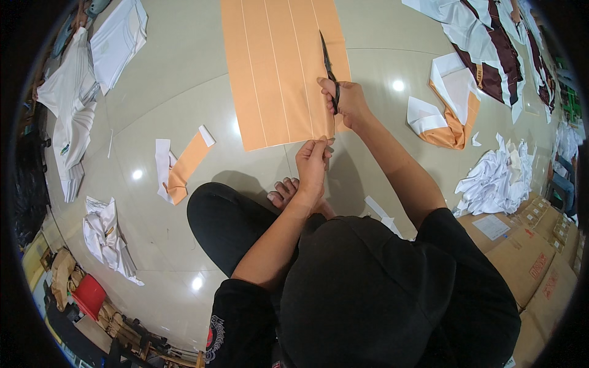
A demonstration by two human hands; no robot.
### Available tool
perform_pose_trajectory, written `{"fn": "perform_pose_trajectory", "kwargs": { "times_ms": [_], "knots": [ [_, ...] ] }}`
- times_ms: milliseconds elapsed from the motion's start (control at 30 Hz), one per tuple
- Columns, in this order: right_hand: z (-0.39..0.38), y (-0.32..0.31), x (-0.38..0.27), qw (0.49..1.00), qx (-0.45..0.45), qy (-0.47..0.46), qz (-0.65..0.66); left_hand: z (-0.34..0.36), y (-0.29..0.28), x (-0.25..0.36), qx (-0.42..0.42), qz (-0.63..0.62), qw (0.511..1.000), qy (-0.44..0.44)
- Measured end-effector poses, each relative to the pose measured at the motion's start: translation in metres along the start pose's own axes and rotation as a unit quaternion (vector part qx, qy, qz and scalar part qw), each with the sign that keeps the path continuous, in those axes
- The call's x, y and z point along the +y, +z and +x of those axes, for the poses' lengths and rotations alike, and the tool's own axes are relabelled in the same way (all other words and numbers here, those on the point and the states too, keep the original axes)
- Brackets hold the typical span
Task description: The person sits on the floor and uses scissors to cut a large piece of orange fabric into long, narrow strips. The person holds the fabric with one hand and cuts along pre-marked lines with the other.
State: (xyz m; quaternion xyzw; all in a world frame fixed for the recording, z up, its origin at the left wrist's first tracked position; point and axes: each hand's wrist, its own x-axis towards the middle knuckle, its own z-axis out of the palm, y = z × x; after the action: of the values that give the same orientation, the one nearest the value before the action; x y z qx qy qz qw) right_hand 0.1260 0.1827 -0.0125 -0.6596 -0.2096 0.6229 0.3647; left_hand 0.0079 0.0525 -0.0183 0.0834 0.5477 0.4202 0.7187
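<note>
- The left hand (313, 162) pinched the near edge of the orange sheet (276, 73).
- The right hand (350, 103) gripped black scissors (327, 58), which pointed away over the sheet.

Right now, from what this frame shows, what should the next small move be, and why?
Probably a short, lengthwise snip with the black scissors near the orange sheet's right side: the right hand grips them with their tips pointing away from the person, and the left hand pinches the sheet's near edge.

The picture's upper edge cuts off the orange sheet (289, 70), while the right fingers (346, 101) partly hide the scissors (327, 58).
</note>
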Motion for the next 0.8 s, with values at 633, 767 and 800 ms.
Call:
{"fn": "perform_pose_trajectory", "kwargs": {
  "times_ms": [633,767,800],
  "knots": [
    [0.013,0.007,-0.02,1.0,0.001,-0.007,0.005,0.0,-0.001,-0.001,-0.003,0.014,1.0,0.004],
    [0.018,0.008,-0.022,1.0,-0.002,-0.012,0.006,0.001,-0.003,-0.002,-0.008,0.015,1.0,0.003],
    [0.018,0.008,-0.022,1.0,-0.003,-0.013,0.004,0.001,-0.003,-0.002,-0.008,0.016,1.0,0.003]
  ]
}}
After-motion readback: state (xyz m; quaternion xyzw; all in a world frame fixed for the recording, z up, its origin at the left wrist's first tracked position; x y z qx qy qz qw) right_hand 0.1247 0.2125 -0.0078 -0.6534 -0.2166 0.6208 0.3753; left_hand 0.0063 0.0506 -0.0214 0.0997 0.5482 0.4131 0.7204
